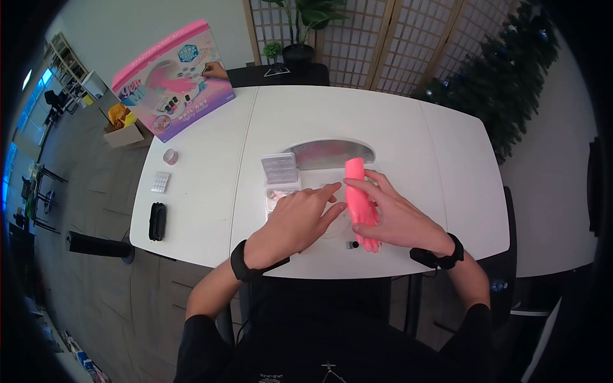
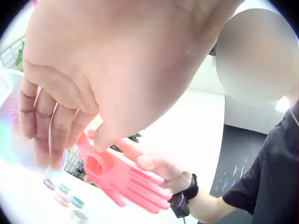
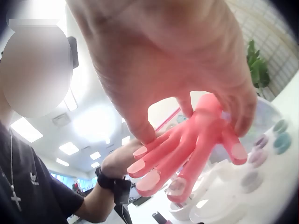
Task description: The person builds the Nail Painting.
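Note:
A pink mannequin hand [image 1: 359, 204] is gripped by my right hand [image 1: 405, 220], thumb on one side and fingers on the other. Its hollow wrist end points away from me and its fingers point toward me. Pale nails [image 3: 148, 180] tip its fingers in the right wrist view, and one nail [image 3: 177, 186] looks silvery grey. Close beside its wrist end hovers my left hand [image 1: 290, 220], palm down with relaxed fingers and nothing held. In the left wrist view the left thumb [image 2: 106, 137] overlaps the pink hand. A small dark-capped bottle [image 1: 352, 245] is near the pink fingertips.
Behind my left hand sits a clear lidded case [image 1: 280, 169]. A curved silvery panel [image 1: 332, 154] stands farther back. Several small pots [image 2: 63, 200] line up near it. A nail art box [image 1: 172, 83], a black pouch [image 1: 157, 221] and a small round container [image 1: 170, 156] are at left.

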The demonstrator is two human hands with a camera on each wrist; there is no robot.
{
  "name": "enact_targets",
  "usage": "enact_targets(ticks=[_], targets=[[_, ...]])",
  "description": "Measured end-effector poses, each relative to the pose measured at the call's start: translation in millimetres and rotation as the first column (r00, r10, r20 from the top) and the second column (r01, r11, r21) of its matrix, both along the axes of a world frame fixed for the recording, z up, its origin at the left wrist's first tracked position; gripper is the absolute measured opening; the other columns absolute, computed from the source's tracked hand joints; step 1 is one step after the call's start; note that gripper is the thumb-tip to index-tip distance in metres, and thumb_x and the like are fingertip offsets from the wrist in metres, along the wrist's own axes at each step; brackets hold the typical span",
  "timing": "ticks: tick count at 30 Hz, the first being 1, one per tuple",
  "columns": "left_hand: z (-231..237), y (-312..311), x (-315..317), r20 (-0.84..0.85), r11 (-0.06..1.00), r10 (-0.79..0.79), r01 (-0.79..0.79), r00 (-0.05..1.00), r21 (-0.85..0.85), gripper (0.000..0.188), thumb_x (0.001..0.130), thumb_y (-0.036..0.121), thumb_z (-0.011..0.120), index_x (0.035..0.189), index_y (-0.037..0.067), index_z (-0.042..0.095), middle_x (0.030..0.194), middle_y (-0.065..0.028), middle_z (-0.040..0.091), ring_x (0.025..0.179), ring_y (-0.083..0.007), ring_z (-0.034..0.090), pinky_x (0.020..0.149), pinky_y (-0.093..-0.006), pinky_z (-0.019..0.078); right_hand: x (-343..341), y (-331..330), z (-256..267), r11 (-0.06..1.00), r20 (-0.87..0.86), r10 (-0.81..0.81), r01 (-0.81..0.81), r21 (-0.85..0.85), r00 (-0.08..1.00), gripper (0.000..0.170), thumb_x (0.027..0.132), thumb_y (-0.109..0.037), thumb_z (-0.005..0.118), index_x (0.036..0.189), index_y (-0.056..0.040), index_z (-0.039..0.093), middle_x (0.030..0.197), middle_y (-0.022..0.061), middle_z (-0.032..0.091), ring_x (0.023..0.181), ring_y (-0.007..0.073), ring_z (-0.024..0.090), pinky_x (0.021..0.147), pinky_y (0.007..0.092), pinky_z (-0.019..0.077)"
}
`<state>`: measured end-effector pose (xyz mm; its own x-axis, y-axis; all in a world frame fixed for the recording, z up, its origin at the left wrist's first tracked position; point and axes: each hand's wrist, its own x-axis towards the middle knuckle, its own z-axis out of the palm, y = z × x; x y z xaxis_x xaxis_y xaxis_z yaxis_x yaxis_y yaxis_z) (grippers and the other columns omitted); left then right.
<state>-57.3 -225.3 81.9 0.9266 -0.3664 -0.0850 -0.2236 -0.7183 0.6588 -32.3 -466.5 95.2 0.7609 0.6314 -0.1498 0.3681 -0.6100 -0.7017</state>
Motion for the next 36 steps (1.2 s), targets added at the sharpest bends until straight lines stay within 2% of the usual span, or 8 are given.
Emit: enact_targets(ticks=[4, 7, 11, 14, 19, 26, 29, 36], targets=[[16.6, 9.9, 14.4, -0.267, 0.982, -0.006, -0.044, 0.964, -0.182, 0.045, 0.106, 0.028, 0.068, 0.137, -0.005, 0.062, 0.107, -0.0227, 0.081, 0.102, -0.0385, 0.078, 0.089, -0.0449, 0.0600, 4.8, 28.7, 1.3, 0.999, 0.050, 0.025, -0.023, -0.028, 0.998, 0.081, 0.096, -0.035, 0.080, 0.166, -0.0181, 0.042, 0.168, 0.0262, 0.028, 0.126, 0.0442, 0.067, 0.105, 0.0475, 0.0584], [-8.9, 25.1, 27.5, -0.255, 0.962, -0.045, -0.027, 0.966, -0.273, 0.045, 0.106, 0.024, 0.070, 0.140, -0.003, 0.059, 0.101, -0.0155, 0.081, 0.097, -0.0231, 0.078, 0.086, -0.0375, 0.0568, 9.5, 34.3, -4.0, 0.998, 0.073, 0.053, -0.051, -0.039, 0.996, 0.077, 0.099, -0.036, 0.077, 0.165, -0.0166, 0.041, 0.169, 0.0266, 0.028, 0.126, 0.0430, 0.068, 0.105, 0.0476, 0.0586], [-23.8, 39.5, 42.8, -0.332, 0.960, -0.087, -0.011, 0.939, -0.281, 0.045, 0.106, 0.018, 0.070, 0.143, -0.005, 0.057, 0.110, -0.0150, 0.080, 0.101, -0.0194, 0.077, 0.092, -0.0351, 0.0571, 23.7, 25.3, -30.3, 0.990, 0.004, 0.039, -0.039, 0.138, 0.999, 0.064, 0.106, -0.031, 0.069, 0.158, -0.0076, 0.041, 0.165, 0.0265, 0.036, 0.126, 0.0366, 0.069, 0.104, 0.0470, 0.0589], [-41.6, 48.0, 53.6, -0.411, 0.927, -0.119, -0.048, 0.904, -0.373, 0.046, 0.106, 0.015, 0.069, 0.145, -0.006, 0.056, 0.114, -0.0155, 0.079, 0.103, -0.0196, 0.076, 0.095, -0.0339, 0.0577, 44.7, 19.2, -39.4, 0.950, -0.248, -0.073, 0.143, 0.278, 0.966, 0.056, 0.109, -0.027, 0.064, 0.152, -0.0012, 0.040, 0.150, 0.0250, 0.056, 0.123, 0.0292, 0.070, 0.096, 0.0411, 0.0603], [-47.5, 49.9, 62.6, -0.485, 0.854, -0.195, -0.096, 0.852, -0.512, 0.044, 0.107, 0.015, 0.067, 0.144, -0.006, 0.056, 0.114, -0.0133, 0.078, 0.105, -0.0173, 0.075, 0.097, -0.0317, 0.0591, 79.8, 19.2, -58.7, 0.981, -0.319, -0.015, 0.076, 0.178, 0.947, 0.043, 0.109, -0.025, 0.063, 0.140, 0.0041, 0.054, 0.105, 0.0145, 0.074, 0.095, 0.0189, 0.072, 0.076, 0.0322, 0.0566], [-48.7, 49.1, 72.5, -0.492, 0.920, -0.130, -0.080, 0.861, -0.384, 0.039, 0.112, 0.023, 0.060, 0.137, -0.007, 0.061, 0.112, -0.0137, 0.076, 0.098, -0.0164, 0.076, 0.090, -0.0312, 0.0635, 90.0, 34.3, -50.5, 0.999, -0.335, -0.017, 0.027, 0.025, 0.942, 0.030, 0.111, -0.020, 0.060, 0.127, 0.0040, 0.065, 0.080, 0.0034, 0.067, 0.067, 0.0116, 0.061, 0.064, 0.0302, 0.0506], [-53.1, 46.3, 75.9, -0.488, 0.947, -0.097, -0.071, 0.867, -0.314, 0.040, 0.112, 0.025, 0.058, 0.135, -0.008, 0.061, 0.110, -0.0145, 0.076, 0.093, -0.0174, 0.077, 0.086, -0.0309, 0.0648, 100.5, 33.6, -60.8, 0.998, -0.305, 0.036, -0.049, -0.034, 0.952, 0.037, 0.111, -0.027, 0.058, 0.123, 0.0061, 0.067, 0.080, 0.0085, 0.070, 0.068, 0.0162, 0.067, 0.062, 0.0340, 0.0548], [-61.9, 42.4, 84.2, -0.523, 0.968, -0.073, -0.066, 0.849, -0.242, 0.040, 0.114, 0.025, 0.053, 0.133, -0.009, 0.062, 0.108, -0.0140, 0.075, 0.090, -0.0188, 0.078, 0.084, -0.0323, 0.0668, 105.6, 40.5, -64.2, 0.993, -0.395, 0.035, -0.077, -0.091, 0.918, 0.036, 0.113, -0.027, 0.052, 0.126, 0.0041, 0.067, 0.076, 0.0071, 0.068, 0.061, 0.0146, 0.064, 0.056, 0.0322, 0.0519]])
